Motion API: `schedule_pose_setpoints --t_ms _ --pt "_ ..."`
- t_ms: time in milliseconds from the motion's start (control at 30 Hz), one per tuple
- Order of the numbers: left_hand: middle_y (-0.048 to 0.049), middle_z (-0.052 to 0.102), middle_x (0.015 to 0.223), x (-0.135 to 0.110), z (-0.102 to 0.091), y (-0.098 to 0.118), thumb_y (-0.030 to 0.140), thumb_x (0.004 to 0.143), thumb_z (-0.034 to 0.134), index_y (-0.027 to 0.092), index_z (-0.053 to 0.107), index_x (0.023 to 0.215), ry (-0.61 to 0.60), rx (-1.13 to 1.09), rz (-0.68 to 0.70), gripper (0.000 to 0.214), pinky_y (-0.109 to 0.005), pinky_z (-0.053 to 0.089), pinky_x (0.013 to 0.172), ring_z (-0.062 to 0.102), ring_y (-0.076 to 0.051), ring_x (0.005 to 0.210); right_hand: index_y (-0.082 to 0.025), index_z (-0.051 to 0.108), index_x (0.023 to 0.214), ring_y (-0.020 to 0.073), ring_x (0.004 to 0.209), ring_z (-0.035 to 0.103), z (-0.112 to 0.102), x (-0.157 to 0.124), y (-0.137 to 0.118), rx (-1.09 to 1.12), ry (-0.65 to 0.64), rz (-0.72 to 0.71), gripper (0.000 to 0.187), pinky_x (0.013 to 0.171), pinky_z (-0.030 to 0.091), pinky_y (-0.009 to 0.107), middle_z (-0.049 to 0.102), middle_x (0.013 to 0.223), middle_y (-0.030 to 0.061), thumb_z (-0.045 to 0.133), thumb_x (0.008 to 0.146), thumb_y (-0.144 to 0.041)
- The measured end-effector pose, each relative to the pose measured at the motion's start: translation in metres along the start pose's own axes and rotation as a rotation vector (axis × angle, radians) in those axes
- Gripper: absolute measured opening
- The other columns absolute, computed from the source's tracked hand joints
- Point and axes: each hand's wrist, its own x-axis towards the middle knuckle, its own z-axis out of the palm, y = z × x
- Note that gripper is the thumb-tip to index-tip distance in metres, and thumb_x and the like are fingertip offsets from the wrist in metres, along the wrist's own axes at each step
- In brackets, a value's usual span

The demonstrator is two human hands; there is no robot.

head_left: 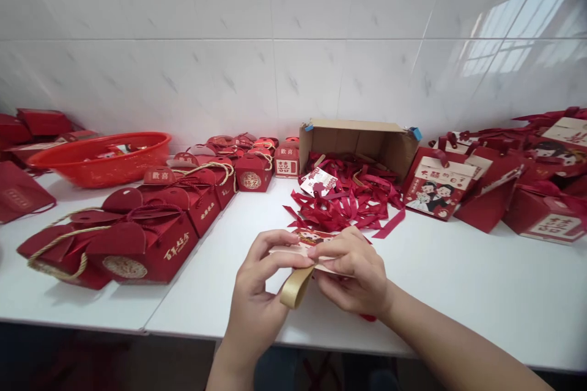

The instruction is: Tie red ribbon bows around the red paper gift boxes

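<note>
A red and cream gift box (316,236) with a printed cartoon picture is between my hands near the table's front edge, mostly hidden by my fingers. From its top a gold ribbon loop (295,289) hangs toward me. My left hand (261,287) is closed, its thumb and forefinger on the box's cream top by the ribbon. My right hand (355,269) is closed on the other side, fingertips pinching the cream edge where the ribbon comes out. Just beyond lies a pile of red ribbons (342,208).
A cardboard box (362,131) on its side spills the ribbons. Red gift boxes with cord handles (177,244) stand at left, near an orange-red basin (101,162). More red bags (435,186) are at right. A tiled wall (229,73) closes the back.
</note>
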Motion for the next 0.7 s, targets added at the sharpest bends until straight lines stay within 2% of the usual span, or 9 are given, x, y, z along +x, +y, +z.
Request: schedule_pose_setpoints --t_ms 233,433,700 --pt "-0.0024 0.055 0.105 0.001 0.0 -0.001 0.006 0.08 0.061 0.027 0.065 0.093 -0.006 0.086 0.023 0.025 -0.024 0.049 0.088 0.055 -0.014 0.103 -0.023 0.046 0.082 0.0132 0.058 0.061 0.002 -0.001 0.003 -0.009 0.033 0.011 0.022 0.058 0.041 0.03 0.069 0.073 0.0016 0.061 0.073 -0.01" --pt "-0.0045 0.054 0.112 0.0 0.003 -0.004 0.008 0.08 0.06 0.025 0.063 0.09 -0.007 0.134 -0.012 0.02 -0.03 0.047 0.092 0.053 -0.019 0.112 -0.023 0.046 0.08 0.0129 0.058 0.061 0.004 -0.004 0.008 -0.032 0.031 0.011 0.02 0.06 0.041 0.031 0.068 0.071 -0.0003 0.062 0.073 -0.012" --pt "-0.0032 0.057 0.117 0.001 0.004 -0.011 0.009 0.08 0.061 0.026 0.066 0.086 0.058 0.098 -0.018 0.018 -0.03 0.049 0.093 0.057 -0.019 0.111 -0.023 0.049 0.086 0.0132 0.057 0.062 0.006 -0.005 0.011 -0.073 -0.014 0.062 0.022 0.063 0.041 0.032 0.066 0.065 -0.0027 0.062 0.073 -0.011"
